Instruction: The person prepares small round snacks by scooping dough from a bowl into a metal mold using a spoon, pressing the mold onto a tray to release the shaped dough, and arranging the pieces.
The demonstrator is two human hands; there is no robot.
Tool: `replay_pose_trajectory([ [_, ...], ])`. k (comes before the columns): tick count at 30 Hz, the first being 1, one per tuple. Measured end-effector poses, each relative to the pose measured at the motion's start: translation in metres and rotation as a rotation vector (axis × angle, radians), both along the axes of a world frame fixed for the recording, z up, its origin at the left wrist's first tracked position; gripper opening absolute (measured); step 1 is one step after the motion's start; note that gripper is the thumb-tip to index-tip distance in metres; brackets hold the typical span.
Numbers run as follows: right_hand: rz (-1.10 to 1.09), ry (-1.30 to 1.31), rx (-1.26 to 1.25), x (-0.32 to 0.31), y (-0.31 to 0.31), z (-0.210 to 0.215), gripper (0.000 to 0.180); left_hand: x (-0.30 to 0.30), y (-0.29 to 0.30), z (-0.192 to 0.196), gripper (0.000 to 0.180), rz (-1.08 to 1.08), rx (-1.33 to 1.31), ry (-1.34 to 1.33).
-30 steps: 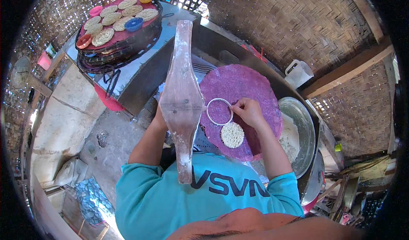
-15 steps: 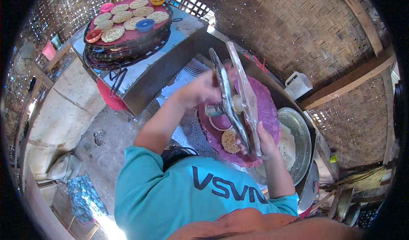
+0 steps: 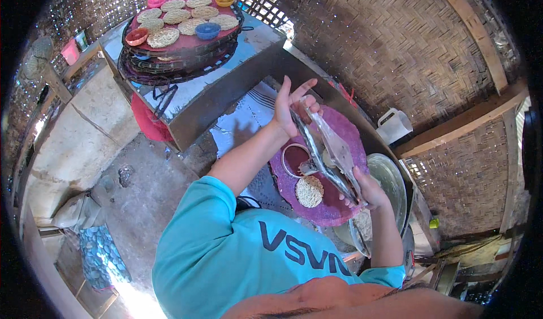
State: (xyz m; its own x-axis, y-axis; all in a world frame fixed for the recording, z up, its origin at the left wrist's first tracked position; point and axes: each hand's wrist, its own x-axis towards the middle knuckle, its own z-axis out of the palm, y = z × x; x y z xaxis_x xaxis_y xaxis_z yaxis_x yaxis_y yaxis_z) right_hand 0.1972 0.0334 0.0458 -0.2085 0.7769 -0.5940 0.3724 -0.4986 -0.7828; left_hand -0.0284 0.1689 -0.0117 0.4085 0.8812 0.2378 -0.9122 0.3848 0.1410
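Both my hands hold a long two-leaf metal press [image 3: 331, 155] slanted over a round purple tray [image 3: 345, 129]. My left hand [image 3: 291, 107] grips its upper end with the fingers partly spread. Its lower end sits in my right hand [image 3: 370, 189], close to the tray's right rim. The two leaves stand slightly apart, with a pale lump between them. On the tray, under the press, lie a round noodle cake [image 3: 309, 190] and a metal ring [image 3: 293, 159] to its upper left.
A metal basin [image 3: 393, 177] sits right of the tray. Stacked round trays [image 3: 175, 56] carrying several noodle cakes and small coloured bowls rest on a metal counter [image 3: 243, 53] at upper left. A white jug [image 3: 393, 125] stands by the woven wall. Concrete blocks are at left.
The press was upright in my left hand while my right hand touched the ring. It has swung over the tray, and my right hand has taken its lower end.
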Motion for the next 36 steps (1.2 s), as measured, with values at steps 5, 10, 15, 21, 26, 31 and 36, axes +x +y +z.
replay_pose_trajectory([
  [5, 0.028, -0.074, 0.027, -0.017, -0.003, -0.003, 0.055, -0.015, 0.0, -0.006, 0.061, -0.009, 0.001, -0.008],
  [10, 0.049, -0.104, 0.142, -0.028, 0.008, -0.024, 0.052, -0.035, 0.009, 0.006, 0.059, 0.032, 0.0, 0.068],
  [15, -0.014, -0.164, 0.319, -0.033, 0.017, -0.024, 0.044, -0.034, 0.022, 0.005, 0.057, 0.067, 0.06, 0.07],
  [21, -0.052, -0.309, 0.347, -0.024, 0.011, -0.006, 0.043, -0.013, 0.023, -0.011, 0.051, 0.065, 0.032, 0.012],
  [26, -0.048, -0.317, 0.303, -0.012, -0.007, -0.01, 0.043, -0.003, 0.005, -0.018, 0.05, 0.011, -0.034, -0.019],
  [31, -0.059, -0.241, 0.249, -0.026, -0.018, -0.017, 0.041, -0.018, -0.01, -0.007, 0.052, 0.018, -0.101, 0.033],
  [36, -0.11, -0.115, 0.312, -0.051, -0.007, -0.038, 0.039, -0.042, 0.013, 0.013, 0.056, 0.006, 0.089, 0.046],
])
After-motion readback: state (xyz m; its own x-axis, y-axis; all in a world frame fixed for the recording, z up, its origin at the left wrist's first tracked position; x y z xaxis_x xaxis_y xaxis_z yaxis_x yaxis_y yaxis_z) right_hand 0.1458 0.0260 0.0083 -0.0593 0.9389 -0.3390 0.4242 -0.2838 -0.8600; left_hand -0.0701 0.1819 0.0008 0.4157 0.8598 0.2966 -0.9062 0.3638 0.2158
